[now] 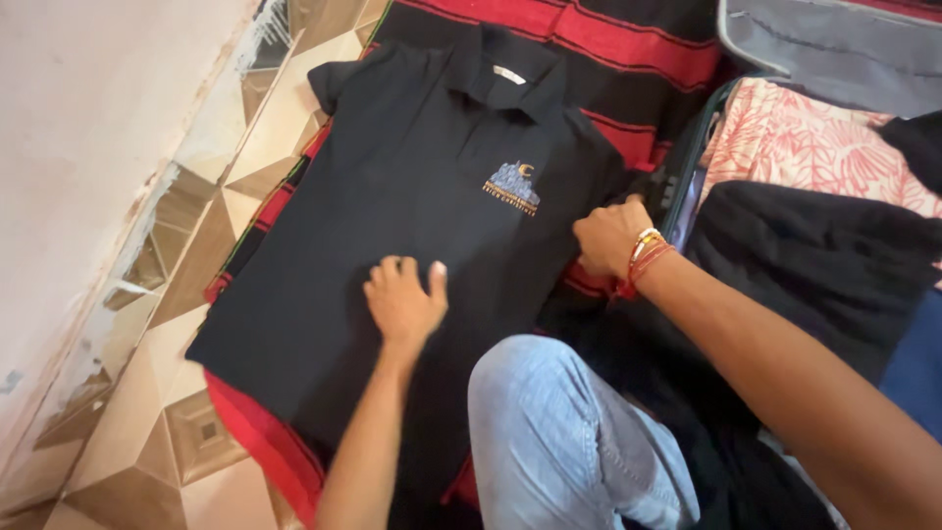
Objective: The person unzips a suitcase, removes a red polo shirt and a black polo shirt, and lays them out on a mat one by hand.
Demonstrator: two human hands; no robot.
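A black polo shirt with a small printed emblem on the chest lies spread flat, collar away from me, on a red and black striped blanket. My left hand presses flat on the shirt's lower middle, fingers slightly apart. At the shirt's right side my right hand has its fingers curled on the sleeve edge. That wrist wears red and yellow thread bands. Whether it truly pinches the fabric is hard to tell.
My knee in light blue jeans is bent at the bottom centre. An open suitcase on the right holds a pink patterned cloth, black clothes and a blue item. Tiled floor and a wall lie left.
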